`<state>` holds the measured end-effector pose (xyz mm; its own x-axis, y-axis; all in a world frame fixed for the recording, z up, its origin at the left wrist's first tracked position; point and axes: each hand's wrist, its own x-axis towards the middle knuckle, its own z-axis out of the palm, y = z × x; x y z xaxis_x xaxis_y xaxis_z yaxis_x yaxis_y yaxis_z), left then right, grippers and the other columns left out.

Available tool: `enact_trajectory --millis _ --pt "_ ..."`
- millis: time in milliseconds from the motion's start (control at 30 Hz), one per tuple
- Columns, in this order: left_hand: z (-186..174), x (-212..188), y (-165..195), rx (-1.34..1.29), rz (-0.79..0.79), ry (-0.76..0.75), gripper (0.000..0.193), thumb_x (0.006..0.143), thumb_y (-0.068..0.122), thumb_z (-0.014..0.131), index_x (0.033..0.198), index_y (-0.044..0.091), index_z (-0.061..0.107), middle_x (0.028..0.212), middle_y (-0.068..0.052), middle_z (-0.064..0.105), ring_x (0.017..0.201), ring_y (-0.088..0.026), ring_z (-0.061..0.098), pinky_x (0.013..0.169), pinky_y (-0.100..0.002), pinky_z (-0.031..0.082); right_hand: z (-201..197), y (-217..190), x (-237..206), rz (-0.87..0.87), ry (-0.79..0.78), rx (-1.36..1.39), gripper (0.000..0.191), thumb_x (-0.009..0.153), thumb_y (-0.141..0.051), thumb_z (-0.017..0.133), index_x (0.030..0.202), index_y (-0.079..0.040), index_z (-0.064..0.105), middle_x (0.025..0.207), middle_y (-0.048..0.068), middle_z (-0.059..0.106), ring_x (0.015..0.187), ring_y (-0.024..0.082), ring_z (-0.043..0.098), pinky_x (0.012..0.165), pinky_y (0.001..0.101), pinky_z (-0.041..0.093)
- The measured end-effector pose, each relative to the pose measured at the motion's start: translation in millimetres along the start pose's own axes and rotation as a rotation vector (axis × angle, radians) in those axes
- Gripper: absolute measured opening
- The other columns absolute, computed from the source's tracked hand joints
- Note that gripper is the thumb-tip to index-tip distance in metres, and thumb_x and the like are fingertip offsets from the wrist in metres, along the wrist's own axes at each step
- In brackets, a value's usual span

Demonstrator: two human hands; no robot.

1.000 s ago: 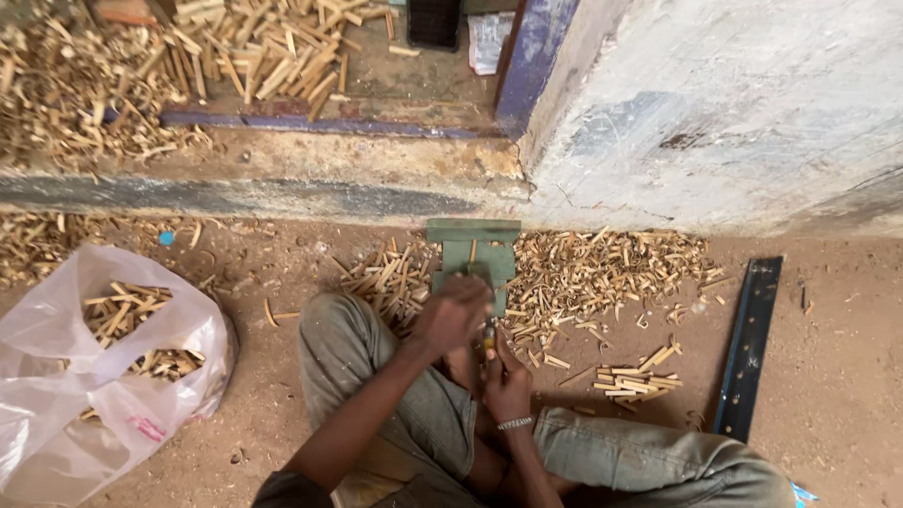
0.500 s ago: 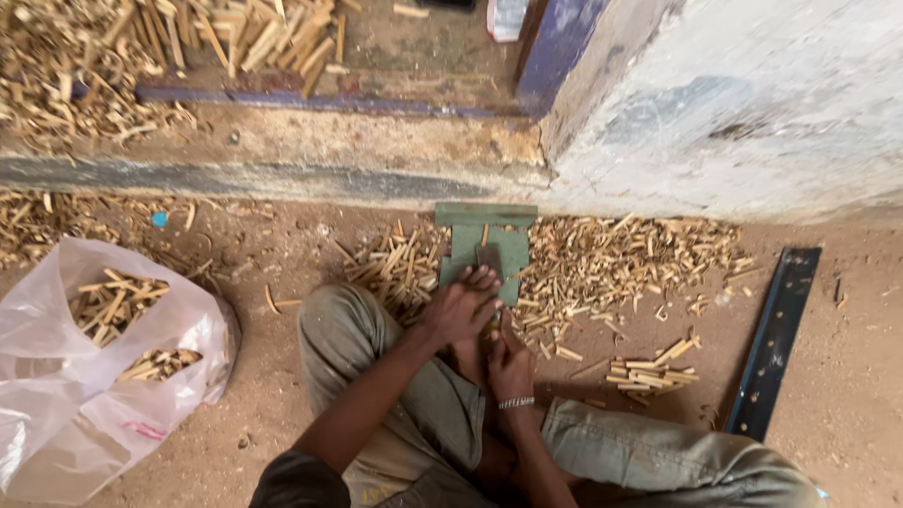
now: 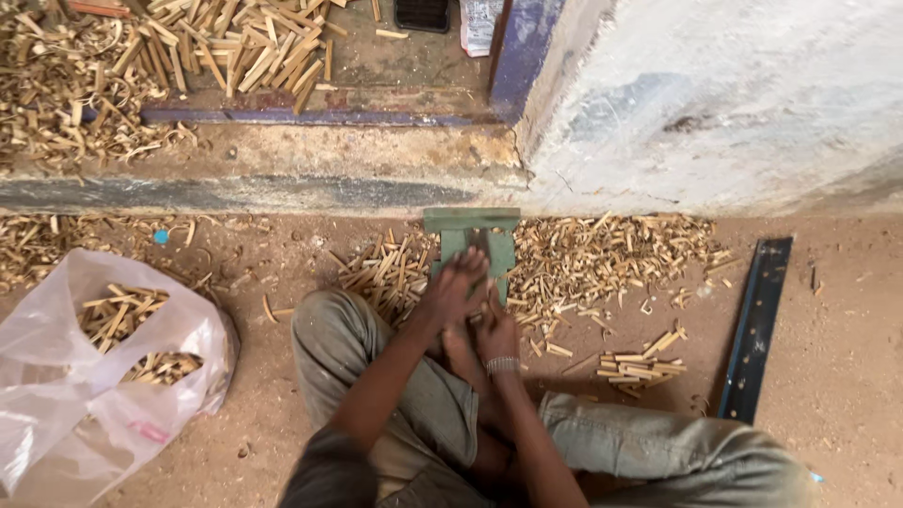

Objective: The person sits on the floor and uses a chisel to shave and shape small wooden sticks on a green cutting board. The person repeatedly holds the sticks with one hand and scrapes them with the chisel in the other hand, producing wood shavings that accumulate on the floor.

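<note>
Hands: left hand (image 3: 454, 290) and right hand (image 3: 496, 329) are meeting just in front of the person's knees, low on a green wooden stand (image 3: 472, 243) that is sitting on the dirt floor (image 3: 282, 423).
Left grip: the left hand is lying on top with its fingers curled down over the near end of the stand; whether anything is pinched under them cannot be told.
Right grip: the right hand is tucked just below and right of the left, fingers bunched together; what they are closing on is hidden. A beaded bracelet (image 3: 501, 363) is circling its wrist.
Stand: it is reaching from the grip away toward the concrete step (image 3: 282, 169), its crossbar at the far end.
Beside the grip: cut wooden sticks are lying in 2 spreads, a left pile (image 3: 386, 268) touching the stand and a wider right pile (image 3: 611, 259) of shorter chips.
Right of the grip: a small stacked bundle of sticks (image 3: 640, 365) is lying near the right knee, and beyond it a dark metal bar (image 3: 755, 329) is lying flat.
Left of the grip: well apart, a clear plastic bag (image 3: 103, 376) is holding more sticks.
Beyond the step: a large heap of longer sticks (image 3: 188, 56) is covering the raised floor.
</note>
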<state>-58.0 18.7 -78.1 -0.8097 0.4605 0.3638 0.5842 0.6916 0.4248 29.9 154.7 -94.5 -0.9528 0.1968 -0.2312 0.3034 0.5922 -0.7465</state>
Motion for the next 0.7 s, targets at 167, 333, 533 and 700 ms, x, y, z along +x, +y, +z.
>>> enact_trajectory --millis 167,333,533,700 --pt "-4 26 -1 -0.08 -0.114 -0.162 0.031 0.092 0.029 0.061 0.108 0.002 0.067 0.104 -0.018 0.073 0.094 -0.036 0.071 0.087 -0.049 0.059 5 2 12 -0.374 0.212 0.096 0.045 0.102 -0.027 0.064 0.142 -0.008 0.062 0.082 0.025 0.071 0.062 0.027 0.067 0.055 0.0412 0.054" --pt "-24 20 2 -0.314 -0.395 0.329 0.02 0.088 0.019 0.063 0.102 0.012 0.076 0.094 -0.014 0.077 0.075 -0.032 0.073 0.084 -0.05 0.058 -2 18 -7 -0.018 0.082 0.721 0.046 0.104 -0.028 0.052 0.148 -0.013 0.058 0.059 0.005 0.059 0.038 0.012 0.048 0.035 0.0305 0.041" --pt "-28 52 12 -0.225 -0.676 0.199 0.023 0.083 0.023 0.076 0.1 0.007 0.078 0.09 -0.018 0.077 0.081 -0.035 0.074 0.074 -0.046 0.06 -22 37 -38 -0.007 0.143 0.675 0.049 0.103 -0.027 0.056 0.149 -0.012 0.056 0.059 -0.001 0.055 0.039 0.008 0.046 0.036 0.0275 0.039" --pt "-11 63 12 -0.507 -0.71 0.341 0.04 0.079 0.006 0.077 0.119 0.01 0.074 0.097 -0.011 0.08 0.08 -0.019 0.077 0.074 -0.034 0.062 -12 39 -38 -0.105 0.163 0.599 0.049 0.103 -0.026 0.057 0.15 -0.012 0.056 0.062 -0.002 0.057 0.042 0.006 0.048 0.038 0.0262 0.04"
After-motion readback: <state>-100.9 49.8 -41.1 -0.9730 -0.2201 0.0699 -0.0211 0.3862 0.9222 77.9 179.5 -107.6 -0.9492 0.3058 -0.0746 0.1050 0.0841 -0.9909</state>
